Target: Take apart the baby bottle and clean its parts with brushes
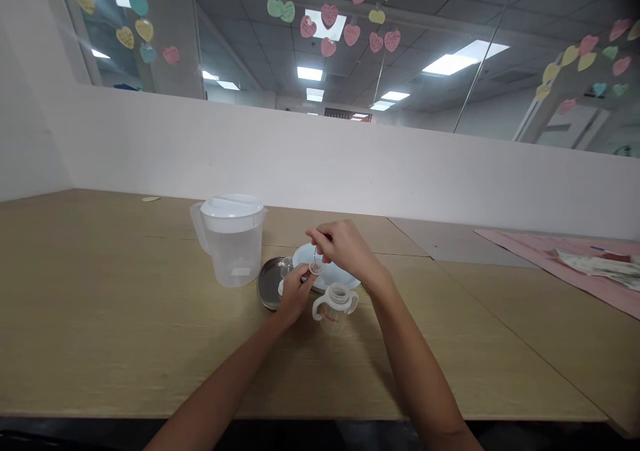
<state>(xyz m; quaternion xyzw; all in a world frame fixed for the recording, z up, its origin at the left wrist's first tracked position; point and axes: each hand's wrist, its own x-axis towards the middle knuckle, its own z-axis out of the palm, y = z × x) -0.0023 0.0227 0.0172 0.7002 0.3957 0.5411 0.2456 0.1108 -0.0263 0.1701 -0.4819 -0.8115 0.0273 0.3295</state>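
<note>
My left hand (297,289) is closed around a small translucent round piece (315,268), perhaps a bottle teat or its ring; its exact kind does not show. Above it, my right hand (340,243) pinches a thin wire-like stick (315,254) whose lower end points down into the piece. A clear baby bottle (334,319) with two white handles stands upright and uncapped just in front of my hands. Behind them lies a pale blue-white plate (345,278), partly hidden by my right hand. A round metal tray (267,283) is left of my left hand, with a clear cap (286,266) at its edge.
A translucent lidded pitcher (234,254) stands left of the tray. On the far right, a pink cloth (520,245) bears a pale folded item (597,265). A small flat tan piece (151,199) lies near the back wall (320,164). The wooden table (125,331) has panel seams.
</note>
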